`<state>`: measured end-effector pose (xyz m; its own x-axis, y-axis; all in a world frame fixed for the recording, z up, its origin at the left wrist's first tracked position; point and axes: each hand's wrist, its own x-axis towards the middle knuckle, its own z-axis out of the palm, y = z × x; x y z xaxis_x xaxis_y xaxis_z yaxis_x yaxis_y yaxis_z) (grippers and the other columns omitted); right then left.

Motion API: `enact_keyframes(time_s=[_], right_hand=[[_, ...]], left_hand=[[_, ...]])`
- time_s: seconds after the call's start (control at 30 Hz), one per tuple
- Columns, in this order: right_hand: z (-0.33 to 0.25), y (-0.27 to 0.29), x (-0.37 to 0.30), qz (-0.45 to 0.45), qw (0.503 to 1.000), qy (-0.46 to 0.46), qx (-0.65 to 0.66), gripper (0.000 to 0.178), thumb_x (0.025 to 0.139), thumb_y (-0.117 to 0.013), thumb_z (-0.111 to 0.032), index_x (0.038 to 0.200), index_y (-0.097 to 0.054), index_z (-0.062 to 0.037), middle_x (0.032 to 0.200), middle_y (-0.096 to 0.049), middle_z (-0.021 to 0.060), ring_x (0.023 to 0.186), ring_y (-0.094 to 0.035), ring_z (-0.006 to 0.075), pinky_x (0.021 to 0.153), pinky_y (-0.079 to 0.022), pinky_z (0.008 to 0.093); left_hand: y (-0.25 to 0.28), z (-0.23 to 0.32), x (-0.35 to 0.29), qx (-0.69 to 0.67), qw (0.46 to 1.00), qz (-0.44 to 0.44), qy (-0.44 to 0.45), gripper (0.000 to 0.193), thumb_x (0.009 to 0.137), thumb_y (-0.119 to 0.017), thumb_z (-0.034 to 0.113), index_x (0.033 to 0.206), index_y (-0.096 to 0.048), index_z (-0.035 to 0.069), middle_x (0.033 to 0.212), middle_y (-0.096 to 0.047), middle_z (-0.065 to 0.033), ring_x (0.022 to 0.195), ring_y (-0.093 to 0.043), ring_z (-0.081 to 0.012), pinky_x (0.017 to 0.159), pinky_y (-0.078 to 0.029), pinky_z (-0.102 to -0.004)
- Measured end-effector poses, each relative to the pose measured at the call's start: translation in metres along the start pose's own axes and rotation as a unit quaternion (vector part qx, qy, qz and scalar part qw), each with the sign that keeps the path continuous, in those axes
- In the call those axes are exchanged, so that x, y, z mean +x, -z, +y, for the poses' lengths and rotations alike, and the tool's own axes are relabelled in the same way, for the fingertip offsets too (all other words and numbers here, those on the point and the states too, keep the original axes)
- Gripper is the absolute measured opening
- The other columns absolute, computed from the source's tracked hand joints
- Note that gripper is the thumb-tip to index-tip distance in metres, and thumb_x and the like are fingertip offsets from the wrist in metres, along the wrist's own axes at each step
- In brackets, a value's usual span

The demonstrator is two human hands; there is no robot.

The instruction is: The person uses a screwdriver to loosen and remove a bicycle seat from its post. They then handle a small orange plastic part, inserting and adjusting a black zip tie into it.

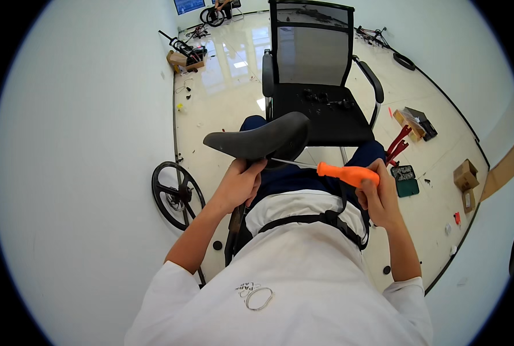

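Note:
A black bicycle saddle [263, 136] is held over my lap, its narrow nose pointing left. My left hand [241, 183] is closed on its underside, with thumb and fingers pinched near the middle. From the right, my right hand [379, 193] grips the orange handle of a screwdriver [343, 173]. Its thin metal shaft runs left to the saddle's underside, where the tip is hidden behind the saddle and my left fingers. Whether the tip sits in a screw cannot be made out.
A black mesh office chair [314, 112] faces me with small dark parts on its seat. On the floor at left stands a black spoked wheel [178, 196]. A red fork [398, 145], a green case [407, 181] and cardboard boxes [466, 175] lie right. Another person [225, 8] sits far back.

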<state>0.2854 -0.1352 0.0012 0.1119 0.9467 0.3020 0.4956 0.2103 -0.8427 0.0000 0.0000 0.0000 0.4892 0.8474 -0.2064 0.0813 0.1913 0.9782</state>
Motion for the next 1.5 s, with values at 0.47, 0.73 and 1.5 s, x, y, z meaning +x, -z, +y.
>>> enact_keyframes(time_s=[0.47, 0.73, 1.5], right_hand=[[-0.002, 0.009, 0.000, -0.026, 0.983, 0.014, -0.183, 0.032, 0.088, -0.059, -0.013, 0.112, -0.042, 0.0000, 0.086, -0.059, 0.0150, 0.061, -0.052, 0.0194, 0.058, -0.043, 0.0282], [-0.019, -0.010, 0.004, 0.073, 0.963, 0.241, -0.092, 0.027, 0.089, -0.061, -0.013, 0.107, -0.047, 0.0004, 0.065, -0.054, 0.0103, 0.052, -0.052, 0.0194, 0.053, -0.041, 0.0275], [-0.028, -0.021, 0.000, 0.147, 0.981, 0.112, 0.062, 0.016, 0.092, -0.057, -0.011, 0.102, -0.050, -0.0003, 0.084, -0.062, 0.0090, 0.071, -0.056, 0.0135, 0.063, -0.042, 0.0264]], left_hand=[[-0.002, 0.000, -0.003, -0.022, 1.000, 0.009, 0.007, 0.029, 0.094, -0.057, 0.024, 0.077, -0.040, 0.007, 0.053, -0.033, 0.0007, 0.035, -0.031, -0.0106, 0.032, -0.027, -0.0284], [0.004, -0.002, 0.000, -0.064, 0.997, -0.030, 0.012, 0.034, 0.096, -0.054, 0.030, 0.075, -0.040, 0.008, 0.052, -0.032, 0.0010, 0.035, -0.032, -0.0101, 0.031, -0.028, -0.0279], [0.006, -0.006, 0.002, -0.074, 0.996, -0.037, 0.019, 0.008, 0.081, -0.045, 0.009, 0.082, -0.038, 0.005, 0.061, -0.038, -0.0035, 0.038, -0.034, -0.0120, 0.033, -0.033, -0.0292]])
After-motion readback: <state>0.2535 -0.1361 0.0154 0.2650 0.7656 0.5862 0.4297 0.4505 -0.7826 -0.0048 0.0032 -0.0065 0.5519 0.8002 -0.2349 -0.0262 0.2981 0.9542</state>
